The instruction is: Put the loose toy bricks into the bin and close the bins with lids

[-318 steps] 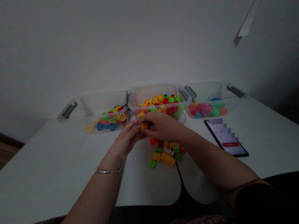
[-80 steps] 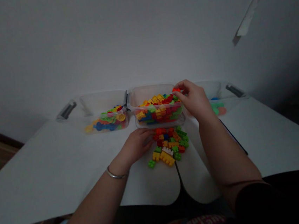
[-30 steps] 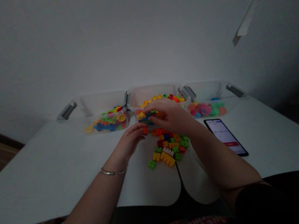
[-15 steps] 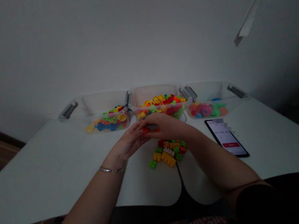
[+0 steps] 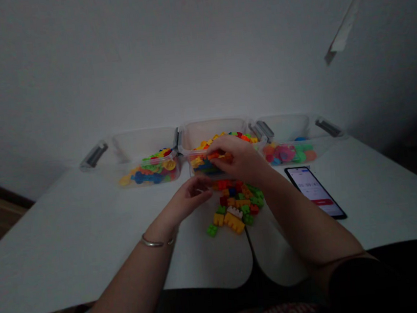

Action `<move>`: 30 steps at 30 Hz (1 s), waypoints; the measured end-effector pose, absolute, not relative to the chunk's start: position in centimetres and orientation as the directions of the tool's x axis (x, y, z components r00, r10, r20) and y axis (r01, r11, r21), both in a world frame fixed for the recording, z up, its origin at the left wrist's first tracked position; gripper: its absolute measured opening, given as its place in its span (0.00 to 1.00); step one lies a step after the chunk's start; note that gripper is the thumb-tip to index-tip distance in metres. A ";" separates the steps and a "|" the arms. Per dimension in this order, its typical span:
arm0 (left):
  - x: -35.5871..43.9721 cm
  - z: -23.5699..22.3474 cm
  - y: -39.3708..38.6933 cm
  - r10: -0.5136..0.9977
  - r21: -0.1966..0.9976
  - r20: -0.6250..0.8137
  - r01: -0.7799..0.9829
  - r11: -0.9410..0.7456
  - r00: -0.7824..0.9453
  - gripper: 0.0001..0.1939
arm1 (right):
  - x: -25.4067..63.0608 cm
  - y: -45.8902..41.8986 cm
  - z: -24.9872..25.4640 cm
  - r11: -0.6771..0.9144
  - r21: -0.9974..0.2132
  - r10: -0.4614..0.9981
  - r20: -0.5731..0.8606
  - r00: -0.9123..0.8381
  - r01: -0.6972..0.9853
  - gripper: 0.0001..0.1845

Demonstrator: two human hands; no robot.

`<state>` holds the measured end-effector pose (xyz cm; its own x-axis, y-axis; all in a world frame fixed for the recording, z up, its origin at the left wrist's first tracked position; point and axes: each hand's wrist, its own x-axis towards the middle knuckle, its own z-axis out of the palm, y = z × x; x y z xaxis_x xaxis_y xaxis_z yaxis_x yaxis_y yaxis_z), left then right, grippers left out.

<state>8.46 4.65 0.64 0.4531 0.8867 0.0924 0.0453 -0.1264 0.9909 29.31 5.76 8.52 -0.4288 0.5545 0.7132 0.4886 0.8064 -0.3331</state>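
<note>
Just in front of the middle bin (image 5: pixel 202 130), the right hand (image 5: pixel 237 157) is pinching a small orange brick (image 5: pixel 213 154), thumb and fingertips closing on it and partly hiding its outline. The left hand (image 5: pixel 190 197), nearer the person and left of that bin's centre, is curving loosely, its thumb and fingers standing apart; its fingertips are hovering by or touching the loose bricks (image 5: pixel 231 202), and I cannot tell which. The orange brick is showing a plain, solid colour, while those loose bricks are lying before the middle bin in red, orange, yellow, green and blue, their blocky shapes showing studs and notched edges. Among them, a long yellow brick (image 5: pixel 234 222) is resting beside a pale toothed brick (image 5: pixel 235 211), and a square green brick (image 5: pixel 211 230) is sitting at the pile's near left. The middle bin is standing clear-walled and round-cornered, with more bricks heaping up inside. On its left, a clear bin (image 5: pixel 144 143) is containing mixed colourful pieces; on its right, another clear bin (image 5: pixel 287 127) is containing rounded ones. A phone (image 5: pixel 317 192) is lying front-right of the middle bin, its screen glowing.
</note>
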 end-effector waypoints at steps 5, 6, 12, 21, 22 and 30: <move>7.9 0.4 4.0 0.735 0.841 0.137 0.314 -0.441 0.664 0.16 | 31.3 6.3 9.3 0.678 -0.325 0.605 0.756 -0.251 0.659 0.10; 7.8 0.4 4.0 0.700 0.820 0.148 0.310 -0.482 0.698 0.16 | 31.5 6.4 9.3 0.641 -0.340 0.625 0.751 -0.212 0.688 0.10; 7.5 0.2 3.7 0.604 0.757 0.184 0.280 -0.590 0.776 0.26 | 32.2 7.1 8.8 0.484 -0.373 0.714 0.692 -0.111 0.791 0.14; 7.2 1.3 2.9 0.568 0.764 0.030 0.348 -0.544 0.822 0.29 | 31.4 6.9 8.6 0.362 -0.255 0.812 0.558 -0.170 0.896 0.22; 7.3 1.2 2.8 0.577 0.759 0.013 0.368 -0.538 0.816 0.28 | 31.3 6.9 8.7 0.355 -0.239 0.819 0.546 -0.177 0.904 0.22; 7.5 -0.7 4.1 0.657 0.735 0.221 0.319 -0.598 0.721 0.16 | 30.9 6.6 8.8 0.303 -0.139 0.841 0.504 -0.196 0.943 0.26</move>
